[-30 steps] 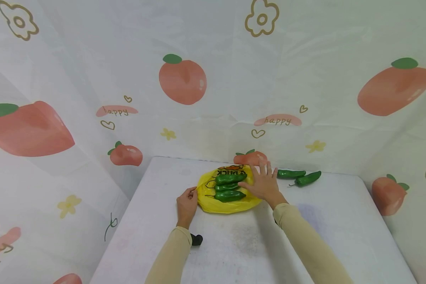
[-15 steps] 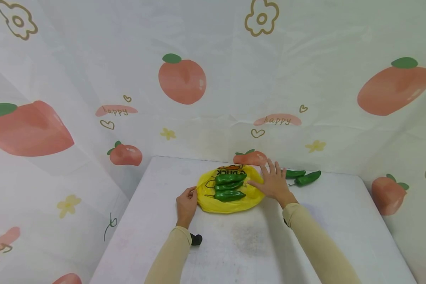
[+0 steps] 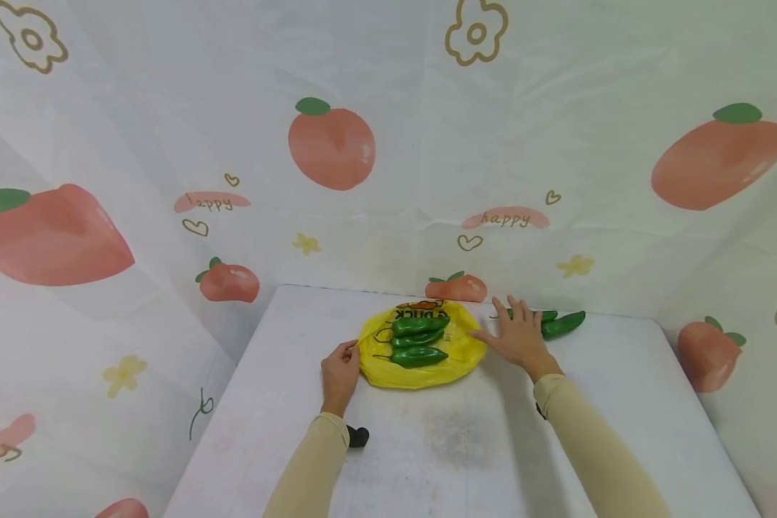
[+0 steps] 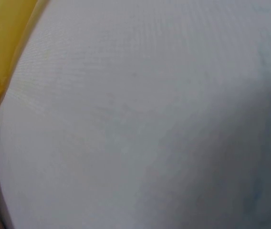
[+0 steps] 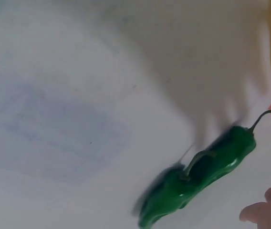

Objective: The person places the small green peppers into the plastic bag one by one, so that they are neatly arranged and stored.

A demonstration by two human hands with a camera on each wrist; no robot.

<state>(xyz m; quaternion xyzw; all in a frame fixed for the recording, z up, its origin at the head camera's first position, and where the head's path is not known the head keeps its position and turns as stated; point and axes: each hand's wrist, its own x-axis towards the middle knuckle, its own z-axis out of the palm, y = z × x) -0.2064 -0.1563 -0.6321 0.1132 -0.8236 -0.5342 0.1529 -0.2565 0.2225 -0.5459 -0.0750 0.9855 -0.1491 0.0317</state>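
A yellow plastic bag (image 3: 467,356) lies flat at the back middle of the table. Three green peppers (image 3: 421,356) rest side by side on it, stems pointing left. At the bag's left edge my left hand (image 3: 341,373) pinches the plastic between thumb and fingers. My right hand (image 3: 521,339) is spread over the table just right of the bag, its thumb at the bag's right edge and nothing held. Two more green peppers lie beyond it: one pepper (image 3: 563,326) shows mostly whole, the other pepper (image 5: 231,150) is partly covered by the fingers in the head view.
The white table (image 3: 427,453) runs back to a white curtain (image 3: 401,237) printed with peaches, which also hangs on both sides. A small black piece (image 3: 358,437) sticks out beside the left sleeve.
My right hand has slid right, off the bag's peppers and toward the two loose peppers. The bag's right edge has spread slightly to the right. My left hand has stayed in place.
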